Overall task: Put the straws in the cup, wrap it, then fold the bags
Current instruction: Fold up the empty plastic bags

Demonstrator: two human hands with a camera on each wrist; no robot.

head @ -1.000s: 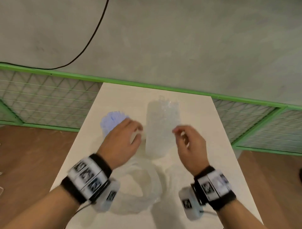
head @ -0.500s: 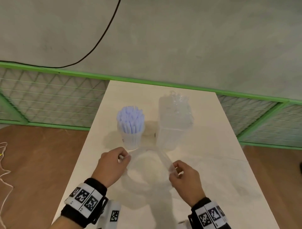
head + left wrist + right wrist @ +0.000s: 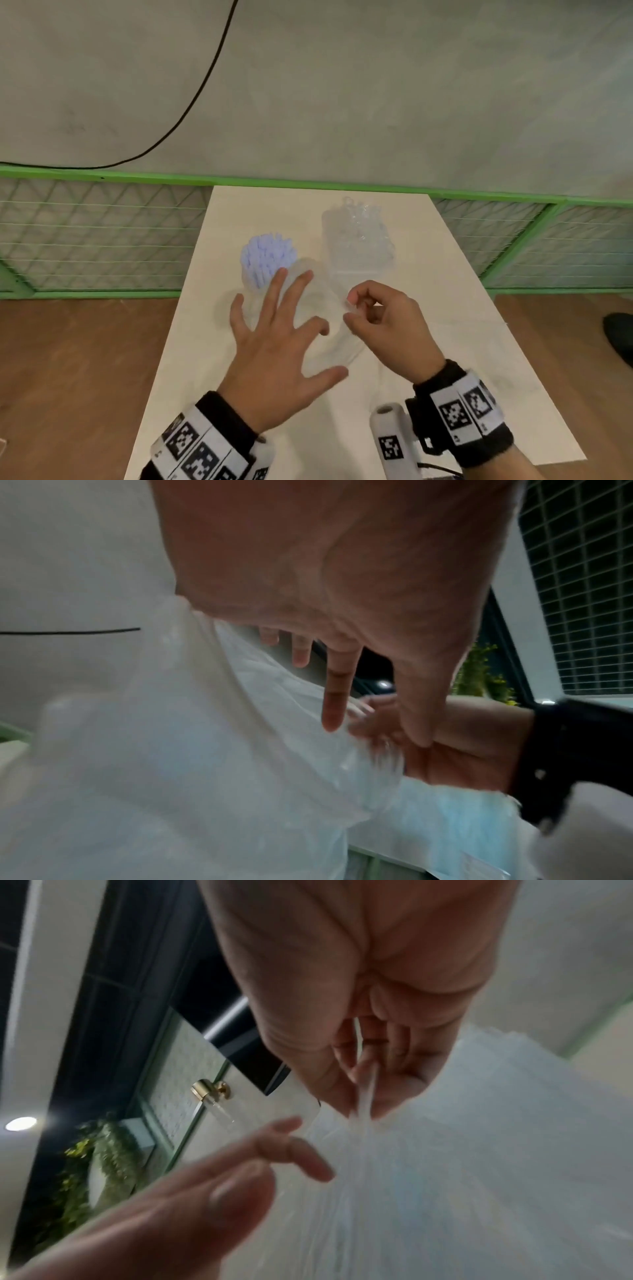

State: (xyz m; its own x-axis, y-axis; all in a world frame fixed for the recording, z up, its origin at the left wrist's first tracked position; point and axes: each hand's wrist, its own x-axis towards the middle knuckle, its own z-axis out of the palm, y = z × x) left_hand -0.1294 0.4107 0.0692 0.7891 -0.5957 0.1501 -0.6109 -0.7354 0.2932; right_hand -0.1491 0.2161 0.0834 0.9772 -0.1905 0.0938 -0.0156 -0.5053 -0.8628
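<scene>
Pinching the edge of a clear plastic bag (image 3: 329, 346) between thumb and curled fingers, the right hand (image 3: 383, 329) holds the film up above the pale bench (image 3: 445, 308). The left hand (image 3: 277, 349) is spread wide, fingers straight, its palm over the bag's left side (whether it presses the film is unclear). Just beyond its fingertips stands the cup (image 3: 263, 284) packed with upright pale blue straws (image 3: 269, 253). To the right of the cup stands a crinkled clear bundle of plastic (image 3: 356, 243), apart from both hands.
</scene>
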